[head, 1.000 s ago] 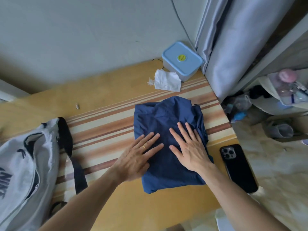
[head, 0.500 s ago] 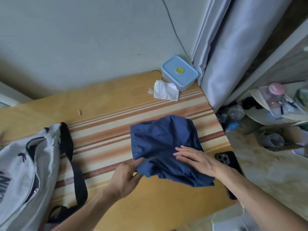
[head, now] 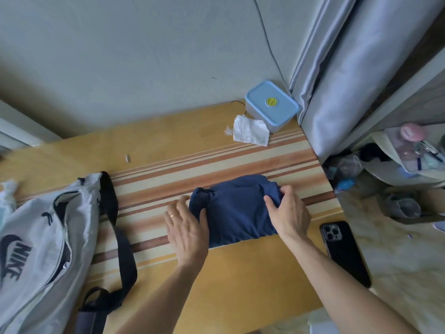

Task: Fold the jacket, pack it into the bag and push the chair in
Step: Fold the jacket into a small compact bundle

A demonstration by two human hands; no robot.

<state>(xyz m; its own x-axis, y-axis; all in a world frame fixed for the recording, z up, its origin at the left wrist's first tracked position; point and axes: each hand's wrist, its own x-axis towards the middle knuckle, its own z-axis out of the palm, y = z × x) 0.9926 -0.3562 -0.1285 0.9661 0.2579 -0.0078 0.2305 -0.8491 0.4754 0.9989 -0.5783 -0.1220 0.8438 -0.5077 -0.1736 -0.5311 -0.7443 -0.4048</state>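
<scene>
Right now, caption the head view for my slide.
Both hands, left hand and right hand, grip the folded navy jacket beside the grey bag.

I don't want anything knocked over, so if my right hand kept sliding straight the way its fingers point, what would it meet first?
The right hand points toward the wall. Past the jacket it grips, the tissue looks first, then the blue box, though depth is uncertain.

A home room is shown. A striped wooden worktop (head: pixel 240 150) is set against curtain (head: pixel 349 80) and wall. Cluttered toiletries (head: pixel 414 150) are seen nearby.
</scene>
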